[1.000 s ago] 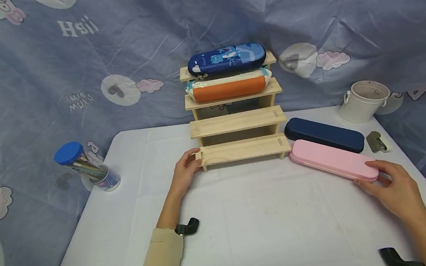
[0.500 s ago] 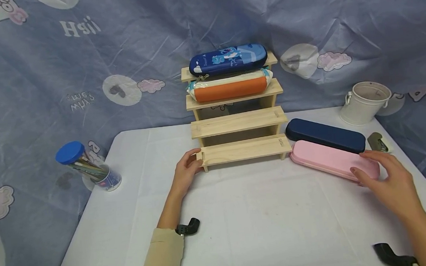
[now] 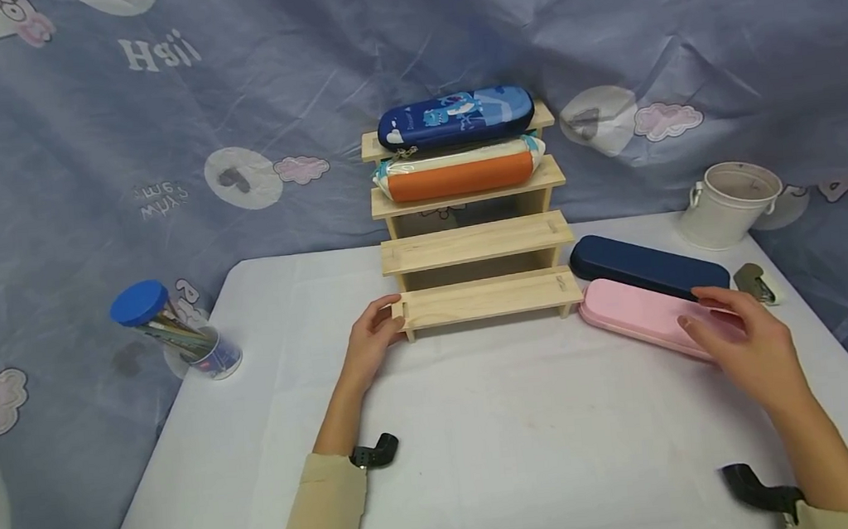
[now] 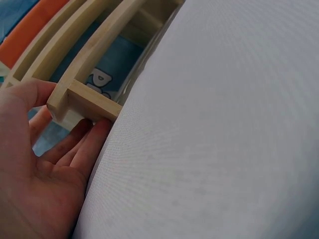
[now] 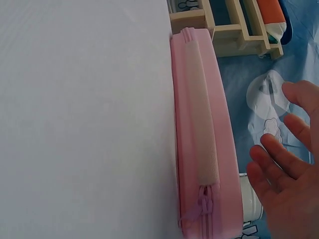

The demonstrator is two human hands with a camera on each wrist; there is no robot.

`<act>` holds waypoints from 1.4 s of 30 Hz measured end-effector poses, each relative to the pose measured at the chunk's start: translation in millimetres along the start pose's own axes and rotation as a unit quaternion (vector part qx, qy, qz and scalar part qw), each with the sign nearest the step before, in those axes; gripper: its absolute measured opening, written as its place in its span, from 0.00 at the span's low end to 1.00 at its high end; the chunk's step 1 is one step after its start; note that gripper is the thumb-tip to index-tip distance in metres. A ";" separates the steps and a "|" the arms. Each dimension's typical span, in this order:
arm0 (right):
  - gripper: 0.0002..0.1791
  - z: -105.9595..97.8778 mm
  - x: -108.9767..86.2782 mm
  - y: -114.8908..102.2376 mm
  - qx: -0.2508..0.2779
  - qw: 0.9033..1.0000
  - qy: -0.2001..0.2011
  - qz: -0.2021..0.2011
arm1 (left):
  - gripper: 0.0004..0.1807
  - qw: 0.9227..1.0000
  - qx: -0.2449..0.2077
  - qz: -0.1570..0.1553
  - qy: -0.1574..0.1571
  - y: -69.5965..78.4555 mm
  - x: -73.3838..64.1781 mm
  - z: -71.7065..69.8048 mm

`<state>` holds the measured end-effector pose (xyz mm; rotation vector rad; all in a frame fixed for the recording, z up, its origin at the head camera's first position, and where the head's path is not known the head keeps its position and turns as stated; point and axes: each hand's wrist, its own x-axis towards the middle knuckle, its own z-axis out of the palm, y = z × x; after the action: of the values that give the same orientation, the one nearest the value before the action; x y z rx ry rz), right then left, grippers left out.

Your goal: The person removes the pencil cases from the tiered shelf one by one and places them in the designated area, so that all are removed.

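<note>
A stepped wooden rack point(image 3: 486, 297) stands at the back middle of the table. My left hand point(image 3: 370, 335) holds the left end of its lowest step; in the left wrist view the thumb lies at the plank's end, fingers curled by the leg. At the right lies a pink pencil case point(image 3: 637, 312), its zip and side strap visible in the right wrist view. Over its right end hovers my right hand point(image 3: 755, 346), fingers spread and holding nothing; the right wrist view shows these fingers point(image 5: 281, 154) apart from the case. A navy pencil case point(image 3: 641, 262) lies just behind.
On the rack's upper steps rest a blue cartoon pencil case point(image 3: 457, 119) and an orange-and-white one point(image 3: 462, 181). A white bucket point(image 3: 729, 207) and a small green-and-white item point(image 3: 753, 282) stand at right. A blue-lidded jar of pencils point(image 3: 175, 330) is at left.
My right hand has let go of the pink pencil case's right end and moved left and up over it. The left hand has stayed at the rack.
</note>
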<state>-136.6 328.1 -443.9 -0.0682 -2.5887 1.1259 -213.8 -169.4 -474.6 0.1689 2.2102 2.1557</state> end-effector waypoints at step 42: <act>0.23 59.5 38.2 -76.7 0.161 0.982 -0.054 -0.088 | 0.23 1.000 -0.003 0.007 -0.002 -2.5 2.4 0.3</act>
<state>-184.8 239.7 -416.4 0.2965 -2.4081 1.4975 -216.3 -168.9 -476.9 0.1900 2.2059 2.1670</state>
